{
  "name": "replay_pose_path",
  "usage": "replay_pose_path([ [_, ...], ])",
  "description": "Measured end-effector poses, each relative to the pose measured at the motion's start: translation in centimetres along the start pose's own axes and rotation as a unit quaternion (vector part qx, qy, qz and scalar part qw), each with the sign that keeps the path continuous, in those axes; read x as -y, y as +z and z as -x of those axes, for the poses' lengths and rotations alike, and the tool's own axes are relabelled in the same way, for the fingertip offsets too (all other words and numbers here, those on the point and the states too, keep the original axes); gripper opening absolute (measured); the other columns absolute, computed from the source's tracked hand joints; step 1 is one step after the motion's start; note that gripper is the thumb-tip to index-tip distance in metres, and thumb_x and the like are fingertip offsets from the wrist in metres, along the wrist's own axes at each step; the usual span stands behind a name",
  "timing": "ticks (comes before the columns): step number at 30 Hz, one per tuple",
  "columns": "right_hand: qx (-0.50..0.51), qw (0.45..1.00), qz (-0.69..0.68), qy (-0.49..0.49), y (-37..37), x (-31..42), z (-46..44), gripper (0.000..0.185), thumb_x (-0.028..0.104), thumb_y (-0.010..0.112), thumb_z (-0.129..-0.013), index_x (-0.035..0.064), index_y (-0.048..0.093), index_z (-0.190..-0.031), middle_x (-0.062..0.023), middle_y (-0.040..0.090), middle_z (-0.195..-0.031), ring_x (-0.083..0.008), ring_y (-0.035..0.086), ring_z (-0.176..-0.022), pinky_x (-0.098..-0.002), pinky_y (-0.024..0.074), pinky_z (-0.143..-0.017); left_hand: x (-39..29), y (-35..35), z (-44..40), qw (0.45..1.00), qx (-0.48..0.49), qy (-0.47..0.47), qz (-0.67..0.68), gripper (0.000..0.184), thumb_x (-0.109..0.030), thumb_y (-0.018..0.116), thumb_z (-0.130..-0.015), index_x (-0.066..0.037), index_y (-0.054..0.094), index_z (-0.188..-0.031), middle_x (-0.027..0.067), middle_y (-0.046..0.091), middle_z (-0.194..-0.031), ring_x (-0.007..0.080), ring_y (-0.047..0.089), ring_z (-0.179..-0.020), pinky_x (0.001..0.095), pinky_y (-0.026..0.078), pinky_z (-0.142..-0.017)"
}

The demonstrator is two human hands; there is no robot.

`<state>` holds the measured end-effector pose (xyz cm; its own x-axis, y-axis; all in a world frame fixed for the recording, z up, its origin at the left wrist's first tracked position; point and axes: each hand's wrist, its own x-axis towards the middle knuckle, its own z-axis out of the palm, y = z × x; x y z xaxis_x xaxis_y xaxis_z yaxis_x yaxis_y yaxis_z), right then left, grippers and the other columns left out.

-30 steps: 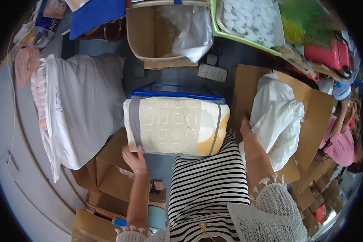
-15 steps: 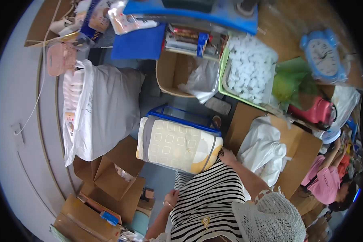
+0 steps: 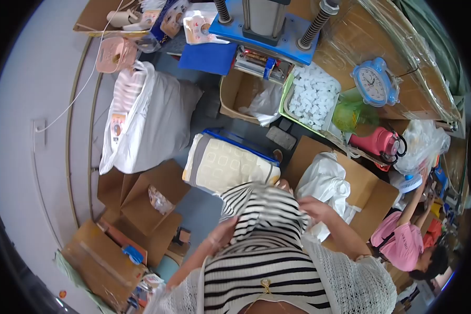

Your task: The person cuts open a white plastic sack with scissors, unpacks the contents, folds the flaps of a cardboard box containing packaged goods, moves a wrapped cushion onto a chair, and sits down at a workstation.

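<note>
Both of my hands are at the sides of the striped dress (image 3: 269, 209) I wear, its skirt bunched up and partly blurred. My left hand (image 3: 225, 230) is closed at the skirt's left side, and my right hand (image 3: 315, 208) pinches its right side. Just in front of me, a cream cushion (image 3: 227, 165) with a square pattern lies on a blue-framed stool (image 3: 246, 146). The dress covers the cushion's near edge. Close to my right hand, a white plastic bag (image 3: 324, 180) sits in an open cardboard box (image 3: 369, 191).
Ahead stands a blue press machine (image 3: 277, 39), with a green-rimmed tray (image 3: 285, 102) of small white pieces. A large white sack (image 3: 167, 112) and open cartons (image 3: 157, 193) are on the left. At right are a pink bottle (image 3: 377, 141), a blue clock (image 3: 374, 82) and another person in pink (image 3: 400, 240).
My right hand has left the cushion's side and come to the dress. My left hand has moved up onto the skirt, which is now bunched and overlaps the cushion. My view has shifted.
</note>
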<state>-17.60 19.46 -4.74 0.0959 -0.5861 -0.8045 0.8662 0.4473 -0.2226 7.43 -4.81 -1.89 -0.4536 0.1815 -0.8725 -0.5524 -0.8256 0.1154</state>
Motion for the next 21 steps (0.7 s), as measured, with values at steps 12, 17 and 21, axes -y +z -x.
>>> replay_pose_path([
  [12, -0.215, 0.437, 0.685, -0.542, 7.3, 10.3, -8.3, 0.013, 0.007, 0.051, -0.072, 0.0036, 0.055, -0.083, -0.0117, 0.056, -0.078, -0.0275, 0.056, -0.076, -0.0415, 0.0441, -0.068, 5.8, 1.6, -17.8, 0.912, -0.14, -0.096, -0.375, 0.036, -0.033, 0.052, -0.084, -0.002, 0.063, -0.099, 0.0153, 0.063, -0.103, 0.0287, 0.059, -0.094, 0.0387, 0.046, -0.081],
  [17, -0.357, 0.446, 0.676, -0.466, 1.6, 21.5, -11.8, 0.056, 0.026, 0.052, -0.085, -0.002, 0.036, -0.131, -0.0141, 0.033, -0.139, -0.0264, 0.03, -0.128, -0.0416, 0.0276, -0.103, 3.3, 8.8, -15.2, 0.815, -0.113, -0.075, -0.563, 0.036, -0.03, 0.053, -0.083, 0.001, 0.061, -0.099, 0.0192, 0.062, -0.102, 0.0327, 0.058, -0.096, 0.0395, 0.045, -0.083],
  [21, -0.324, 0.447, 0.703, -0.448, 0.4, 22.0, -13.1, 0.056, 0.027, 0.049, -0.089, -0.0037, 0.033, -0.133, -0.0147, 0.027, -0.143, -0.0278, 0.027, -0.131, -0.0423, 0.0252, -0.105, 0.7, 13.4, -12.6, 0.71, -0.099, -0.063, -0.694, 0.037, -0.028, 0.053, -0.081, 0.003, 0.06, -0.099, 0.0224, 0.061, -0.101, 0.0359, 0.057, -0.097, 0.0402, 0.045, -0.084],
])
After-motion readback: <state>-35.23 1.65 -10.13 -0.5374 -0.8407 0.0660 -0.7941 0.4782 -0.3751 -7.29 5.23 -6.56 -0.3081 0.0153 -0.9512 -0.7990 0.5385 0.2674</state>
